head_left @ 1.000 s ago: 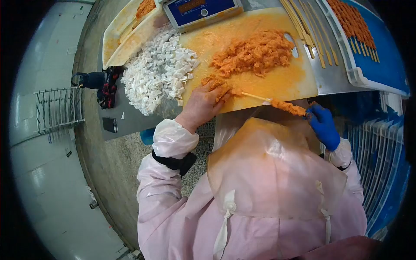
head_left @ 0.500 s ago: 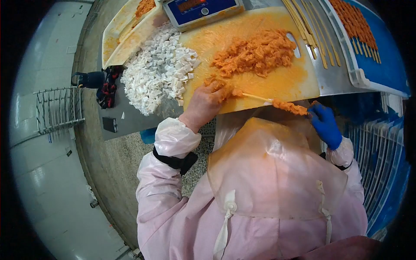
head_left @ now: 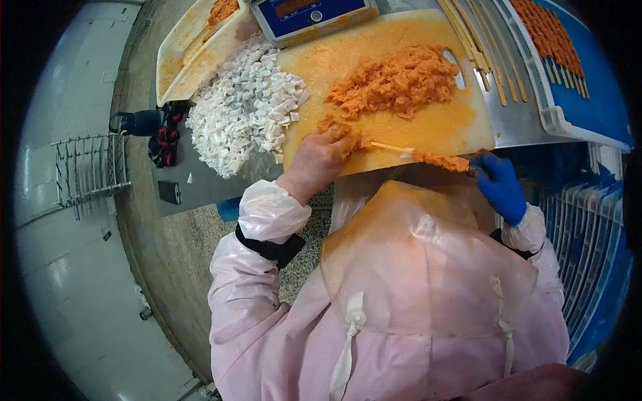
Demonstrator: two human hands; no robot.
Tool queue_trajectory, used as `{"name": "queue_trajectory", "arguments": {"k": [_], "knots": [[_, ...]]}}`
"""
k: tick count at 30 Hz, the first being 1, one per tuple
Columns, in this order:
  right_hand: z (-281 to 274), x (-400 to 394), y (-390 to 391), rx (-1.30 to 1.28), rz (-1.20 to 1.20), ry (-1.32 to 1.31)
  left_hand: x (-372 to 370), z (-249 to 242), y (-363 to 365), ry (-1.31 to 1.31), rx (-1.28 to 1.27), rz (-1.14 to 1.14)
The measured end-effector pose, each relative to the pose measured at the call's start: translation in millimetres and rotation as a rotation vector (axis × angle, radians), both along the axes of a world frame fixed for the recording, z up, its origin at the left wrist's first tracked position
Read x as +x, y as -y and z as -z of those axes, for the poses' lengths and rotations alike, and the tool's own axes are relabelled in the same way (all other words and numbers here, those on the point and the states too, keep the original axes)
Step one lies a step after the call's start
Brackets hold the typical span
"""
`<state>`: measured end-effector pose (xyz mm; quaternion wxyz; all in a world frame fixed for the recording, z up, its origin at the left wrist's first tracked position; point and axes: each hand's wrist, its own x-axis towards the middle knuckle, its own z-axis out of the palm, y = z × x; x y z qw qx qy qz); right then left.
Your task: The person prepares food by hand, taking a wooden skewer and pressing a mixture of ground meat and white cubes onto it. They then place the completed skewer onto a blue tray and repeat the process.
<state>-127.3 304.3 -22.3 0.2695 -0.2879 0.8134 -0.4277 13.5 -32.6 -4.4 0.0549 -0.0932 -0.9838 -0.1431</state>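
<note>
My left hand (head_left: pixel 321 157), bare and smeared orange, has its fingers closed on orange minced meat at the front left of the yellow cutting board (head_left: pixel 307 67). My right hand (head_left: pixel 498 186), in a blue glove, grips the right end of a skewer (head_left: pixel 438 159). Meat and a white piece (head_left: pixel 406 154) sit on that skewer, and its bare stick reaches left toward my left hand. Behind lies a meat pile (head_left: pixel 394 80) on the board. White cubes (head_left: pixel 244 107) are heaped left of the board.
A scale (head_left: pixel 314 19) stands behind the board, with a white tub (head_left: pixel 190 50) to its left. Bare sticks (head_left: pixel 478 40) lie on the metal table at the right. Beyond them, a white-rimmed blue tray (head_left: pixel 595 87) holds several finished skewers (head_left: pixel 548 37). Crates (head_left: pixel 578 227) stand below.
The skewer and my right hand have shifted slightly left and up. My left hand has stayed nearly in place, its fingers slightly moved on the meat.
</note>
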Motion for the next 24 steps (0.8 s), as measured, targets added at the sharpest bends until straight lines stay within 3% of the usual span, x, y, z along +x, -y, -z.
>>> {"name": "queue_trajectory", "arguments": {"k": [5, 14, 18, 20, 24], "knots": [[0.0, 4.0, 14.7, -0.096, -0.028, -0.042, -3.2, 0.3, -2.6, -0.168, -0.048, 0.052], [1.1, 16.6, 46.6, -0.192, -0.1, -0.098, -1.5, -1.5, -3.6, -0.041, 0.032, 0.0], [1.1, 21.2, 55.4, -0.101, -0.098, -0.14, 0.2, 1.5, -0.2, -0.059, 0.032, 0.002], [-0.3, 22.5, 59.3, -0.2, -0.116, -0.148, -2.3, -3.1, -1.6, -0.038, 0.099, -0.006], [2.8, 23.7, 57.3, -0.116, -0.12, -0.148, -8.0, -9.1, -1.3, -0.011, 0.177, -0.002]]}}
